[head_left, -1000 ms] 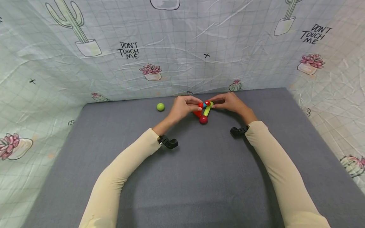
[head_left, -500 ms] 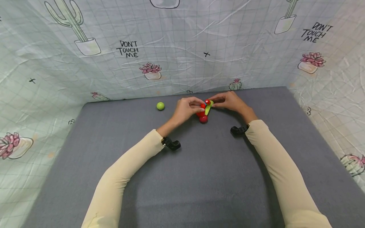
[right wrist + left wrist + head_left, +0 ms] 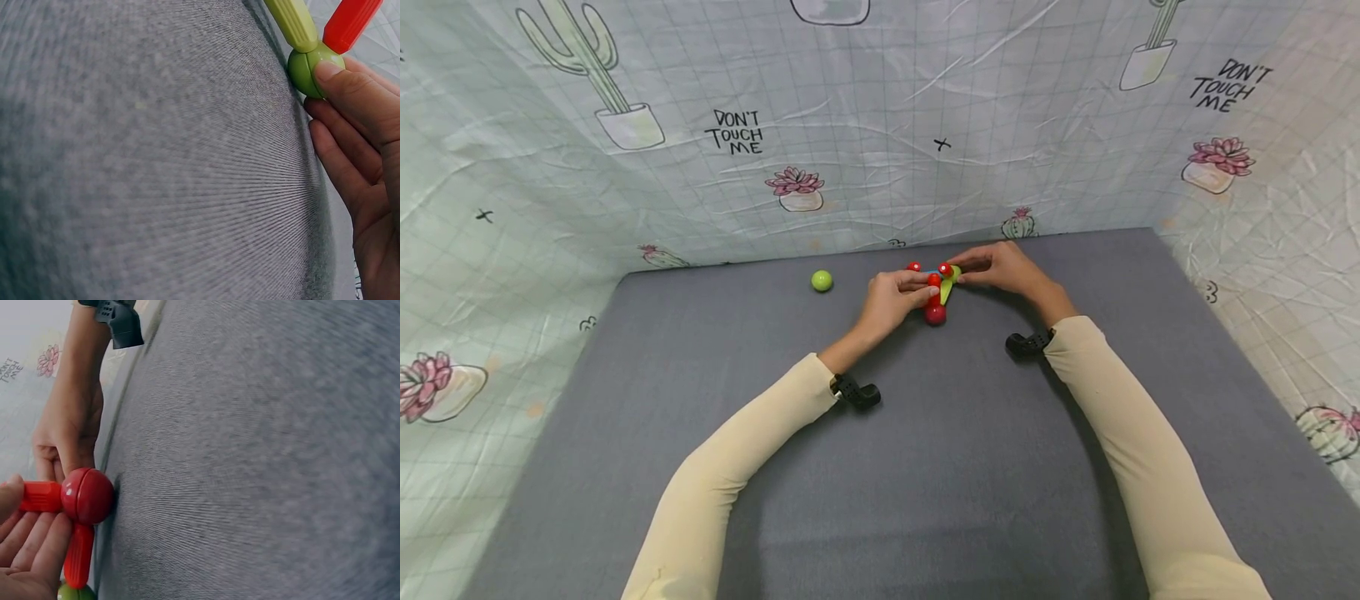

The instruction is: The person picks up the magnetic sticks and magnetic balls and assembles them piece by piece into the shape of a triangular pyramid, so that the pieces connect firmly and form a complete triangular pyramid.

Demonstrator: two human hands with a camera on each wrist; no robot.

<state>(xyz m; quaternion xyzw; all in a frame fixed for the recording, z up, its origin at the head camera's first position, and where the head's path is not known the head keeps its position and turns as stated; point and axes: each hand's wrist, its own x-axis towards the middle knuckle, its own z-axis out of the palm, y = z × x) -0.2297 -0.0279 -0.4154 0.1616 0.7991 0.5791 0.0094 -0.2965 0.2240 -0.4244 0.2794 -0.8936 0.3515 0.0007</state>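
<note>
At the back of the table, balls and rods of a magnetic building set are joined into a low frame. My left hand (image 3: 891, 298) pinches an upright red rod (image 3: 42, 496) between thumb and fingers, its lower end at the dark red ball (image 3: 89, 495). Another red rod (image 3: 79, 556) runs from that ball along the table to a green ball (image 3: 75, 592). My right hand (image 3: 1003, 268) grips a second green ball (image 3: 302, 74), which bears a lime rod (image 3: 294, 25) and an upright red rod (image 3: 351, 25). A blue rod (image 3: 937, 272) shows behind, partly hidden.
A loose green ball (image 3: 822, 281) lies to the left of the frame on the grey table (image 3: 925, 450). A printed cloth (image 3: 880, 108) hangs right behind the table's back edge. Black wrist cameras (image 3: 859, 395) sit on both wrists.
My left hand has moved right and nearer to me, bringing the red rod over the dark red ball. Another red rod's tip has come into sight behind it. My right hand stays put.
</note>
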